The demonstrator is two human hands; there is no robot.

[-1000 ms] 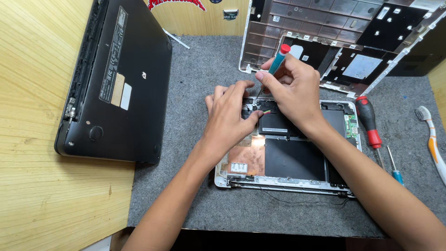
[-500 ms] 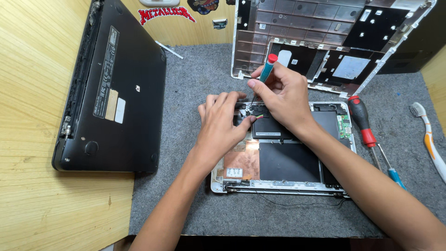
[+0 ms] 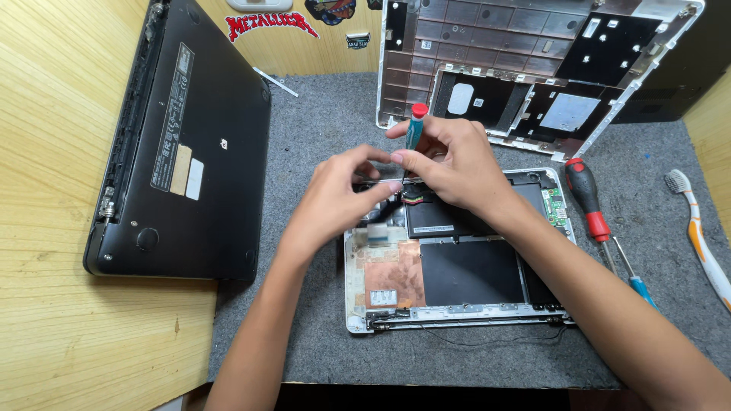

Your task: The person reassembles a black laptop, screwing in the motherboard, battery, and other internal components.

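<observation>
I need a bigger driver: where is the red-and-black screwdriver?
In the head view, the red-and-black screwdriver lies on the grey mat, just right of the opened laptop, beside the right forearm.

- A long grey label (image 3: 173, 114) with fine print runs lengthwise down the underside of the closed black laptop (image 3: 183, 144) at the left.
- Just below it sit a tan rectangular sticker (image 3: 180, 170) and, touching its right side, a smaller white sticker (image 3: 196, 179).
- On the wooden wall (image 3: 320, 46) at the top, a red sticker (image 3: 271, 25) with jagged lettering slants beside a dark round sticker (image 3: 330, 10) and a small black-and-white sticker (image 3: 357, 40) beneath that.
- A small white barcode label (image 3: 383, 297) lies on the copper sheet (image 3: 394, 274) inside the opened laptop (image 3: 457, 304) at the centre.
- No packages or lit screens show.
</observation>
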